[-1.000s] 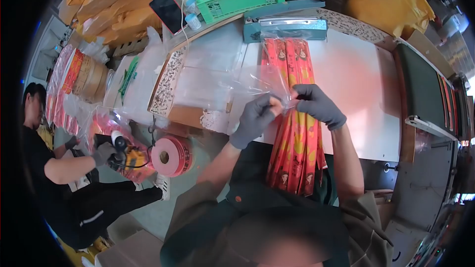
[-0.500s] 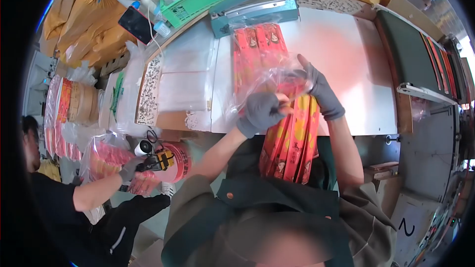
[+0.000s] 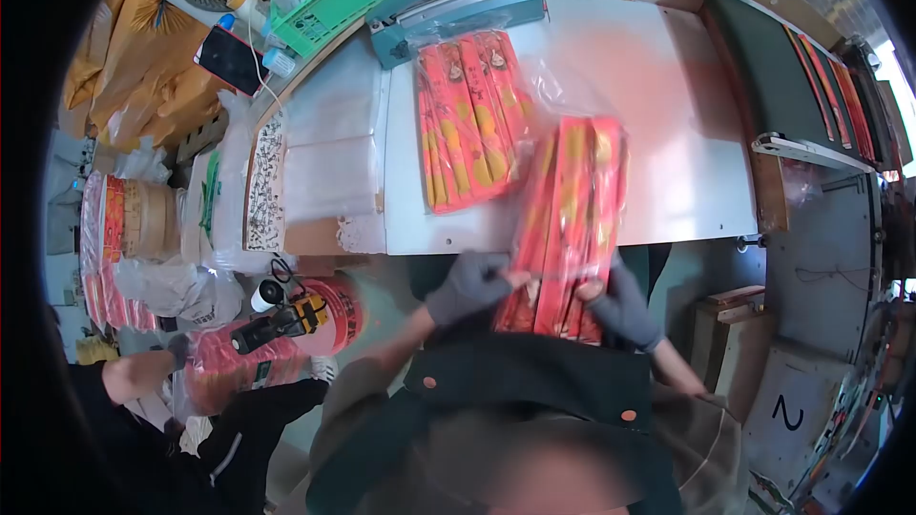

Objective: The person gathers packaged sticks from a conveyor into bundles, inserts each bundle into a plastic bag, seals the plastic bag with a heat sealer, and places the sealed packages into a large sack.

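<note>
A bundle of long red and yellow printed packets (image 3: 570,200) lies partly inside a clear plastic bag (image 3: 553,86), tilted over the front edge of the white table. My left hand (image 3: 469,288), in a grey fingerless glove, grips the bundle's lower left side. At its lower right side my right hand (image 3: 618,303), gloved the same way, is closed on it. A second bundle of red packets in clear plastic (image 3: 469,124) rests on the table (image 3: 677,133), up and to the left, close to the blue-green sealing machine (image 3: 458,24).
Clear bags (image 3: 329,153) lie on the table's left part. A green crate (image 3: 353,0), a phone (image 3: 231,59) and bottles stand at the back left. A padded green board (image 3: 768,67) borders the right. At lower left are a co-worker's arm (image 3: 143,377) and a red roll (image 3: 329,317).
The held packets have gone into the clear bag, and both hands have moved down to the bundle's lower end. The view has shifted, and the second bundle shows fully.
</note>
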### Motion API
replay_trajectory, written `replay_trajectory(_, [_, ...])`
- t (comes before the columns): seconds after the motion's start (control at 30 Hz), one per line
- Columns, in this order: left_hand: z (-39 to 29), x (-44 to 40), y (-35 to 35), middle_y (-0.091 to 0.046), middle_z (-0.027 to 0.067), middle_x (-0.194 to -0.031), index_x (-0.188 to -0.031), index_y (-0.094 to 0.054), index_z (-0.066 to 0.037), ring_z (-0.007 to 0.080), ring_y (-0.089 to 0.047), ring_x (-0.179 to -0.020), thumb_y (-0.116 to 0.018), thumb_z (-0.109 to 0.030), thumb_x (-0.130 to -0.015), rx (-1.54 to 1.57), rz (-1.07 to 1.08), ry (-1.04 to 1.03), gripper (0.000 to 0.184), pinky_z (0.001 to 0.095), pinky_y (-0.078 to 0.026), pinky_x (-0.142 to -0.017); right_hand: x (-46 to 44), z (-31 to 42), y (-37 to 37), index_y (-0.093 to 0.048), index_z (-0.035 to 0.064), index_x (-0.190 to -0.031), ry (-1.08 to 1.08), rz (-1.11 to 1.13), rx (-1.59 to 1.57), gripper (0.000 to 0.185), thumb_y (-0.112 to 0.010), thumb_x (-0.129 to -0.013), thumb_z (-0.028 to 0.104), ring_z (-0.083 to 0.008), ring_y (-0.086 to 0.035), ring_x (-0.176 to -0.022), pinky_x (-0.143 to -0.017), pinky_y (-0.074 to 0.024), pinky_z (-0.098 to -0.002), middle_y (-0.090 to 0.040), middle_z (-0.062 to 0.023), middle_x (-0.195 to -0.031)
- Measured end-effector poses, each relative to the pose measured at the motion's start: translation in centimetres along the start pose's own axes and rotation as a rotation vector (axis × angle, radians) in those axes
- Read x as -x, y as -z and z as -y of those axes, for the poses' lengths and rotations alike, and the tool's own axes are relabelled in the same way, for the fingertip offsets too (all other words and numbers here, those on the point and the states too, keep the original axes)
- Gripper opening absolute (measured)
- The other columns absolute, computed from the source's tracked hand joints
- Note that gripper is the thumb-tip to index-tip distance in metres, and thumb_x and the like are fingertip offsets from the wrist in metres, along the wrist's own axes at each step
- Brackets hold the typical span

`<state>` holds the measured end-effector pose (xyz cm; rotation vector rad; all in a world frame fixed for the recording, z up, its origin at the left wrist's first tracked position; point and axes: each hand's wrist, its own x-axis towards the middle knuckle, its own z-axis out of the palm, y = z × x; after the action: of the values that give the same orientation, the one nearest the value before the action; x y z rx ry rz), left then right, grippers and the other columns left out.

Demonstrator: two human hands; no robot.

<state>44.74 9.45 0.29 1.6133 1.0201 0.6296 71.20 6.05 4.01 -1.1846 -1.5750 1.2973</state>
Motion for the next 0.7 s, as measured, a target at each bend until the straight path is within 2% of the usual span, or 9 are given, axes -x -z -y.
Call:
replay_trajectory(0.03, [-1.3, -1.1, 1.3, -0.051, -0.0019, -0.060, -0.066, -0.052, -0.005, 0.0069, -0.046, -0.059, -0.068, -0.026, -0.085, 0.142, -0.015, 0.025, 0.033, 0.0288, -0.040, -0.055, -1.0, 3.9, 2.3, -0.044, -0.0016, -0.131, -0.140, 0.069, 0.035, 0.051, -0.059, -0.093, 0.030, -0.0274, -0.057, -0.108, -0.092, -0.0424, -0.0356, -0.058, -0.0171, -0.120])
replay_trajectory(0.1, [-7.6, -4.0, 5.3, -0.044, -0.0065, -0.066, -0.074, -0.051, -0.006, 0.0018, -0.042, -0.065, -0.062, -0.016, -0.089, 0.425, 0.027, -0.145, 0.021, 0.0242, -0.037, -0.054, -2.1, 4.5, 6.8, -0.051, -0.0011, -0.123, 0.270, 0.062, 0.646, 0.047, -0.064, -0.085, 0.024, -0.0395, -0.060, -0.101, -0.086, -0.0482, -0.0394, -0.060, -0.0248, -0.113])
replay_trajectory(0.13, [-9.7, -5.8, 7.3, -0.047, -0.0085, -0.078, -0.085, -0.051, -0.006, 0.0020, -0.042, -0.070, -0.059, -0.017, -0.091, 0.339, 0.019, -0.365, 0.015, 0.0215, -0.038, -0.059, -3.9, 3.8, 9.2, -0.047, 0.0024, -0.127, 0.350, 0.116, 0.892, 0.049, -0.059, -0.080, 0.011, -0.0381, -0.061, -0.075, -0.065, -0.0492, -0.0447, -0.061, -0.0176, -0.086])
replay_trajectory(0.23, [-19.0, -10.2, 11.0, -0.057, -0.0033, -0.076, -0.087, -0.055, -0.006, 0.0029, -0.051, -0.068, -0.055, -0.010, -0.092, 0.027, -0.042, -0.597, 0.007, 0.0192, -0.040, -0.058, -8.1, 14.5, 11.9, -0.054, 0.0056, -0.108, 0.676, -0.167, 1.306, 0.039, -0.060, -0.070, -0.001, -0.0321, -0.060, -0.073, -0.062, -0.0488, -0.0414, -0.059, -0.0126, -0.084])
replay_trajectory(0.3, [-24.7, -10.1, 11.5, -0.055, -0.0045, -0.073, -0.086, -0.055, -0.007, 0.0004, -0.048, -0.062, -0.058, -0.015, -0.092, 0.063, -0.209, -0.690, 0.011, 0.0167, -0.037, -0.052, -7.5, 20.8, 12.8, -0.053, 0.0029, -0.091, 0.833, -0.360, 1.335, 0.016, -0.060, -0.077, 0.003, -0.0287, -0.060, -0.068, -0.061, -0.0480, -0.0375, -0.055, -0.0122, -0.075])
replay_trajectory(0.4, [-27.3, -10.2, 12.3, -0.051, -0.0063, -0.069, -0.091, -0.060, -0.007, -0.0011, -0.043, -0.057, -0.068, -0.017, -0.087, 0.214, -0.257, -0.722, 0.014, 0.0173, -0.033, -0.049, -7.6, 22.0, 13.6, -0.055, 0.0015, -0.086, 0.620, -0.416, 0.979, 0.015, -0.065, -0.083, 0.011, -0.0221, -0.057, -0.066, -0.062, -0.0459, -0.0305, -0.054, -0.0098, -0.073])
replay_trajectory(0.5, [-26.1, -10.8, 10.8, -0.051, -0.0045, -0.067, -0.093, -0.064, -0.008, 0.0009, -0.047, -0.058, -0.073, -0.016, -0.082, -0.652, -0.220, -0.766, 0.016, 0.0224, -0.037, -0.051, -8.0, 21.1, 15.7, -0.057, 0.0008, -0.088, 0.432, -0.253, 1.059, 0.020, -0.068, -0.083, 0.017, -0.0189, -0.055, -0.067, -0.063, -0.0444, -0.0275, -0.054, -0.0081, -0.074])
replay_trajectory(0.53, [-23.9, -11.9, 10.2, -0.052, -0.0002, -0.066, -0.089, -0.066, -0.009, 0.0093, -0.054, -0.060, -0.077, -0.013, -0.072, -0.732, -0.307, -0.961, 0.021, 0.0293, -0.042, -0.054, -8.0, 21.3, 15.8, -0.058, 0.0008, -0.090, 0.460, -0.256, 1.076, 0.021, -0.069, -0.082, 0.017, -0.0188, -0.053, -0.066, -0.063, -0.0439, -0.0277, -0.054, -0.0080, -0.074])
replay_trajectory(0.7, [-28.0, -9.7, 8.0, -0.054, 0.0038, -0.068, -0.081, -0.067, -0.011, 0.0269, -0.055, -0.065, -0.078, -0.012, -0.056, -0.913, -0.418, -1.205, 0.027, 0.0346, -0.043, -0.053, -10.1, 22.6, 9.1, -0.059, 0.0029, -0.097, 0.918, -0.096, 1.027, 0.035, -0.073, -0.074, 0.026, -0.0266, -0.057, -0.066, -0.062, -0.0463, -0.0386, -0.056, -0.0092, -0.073])
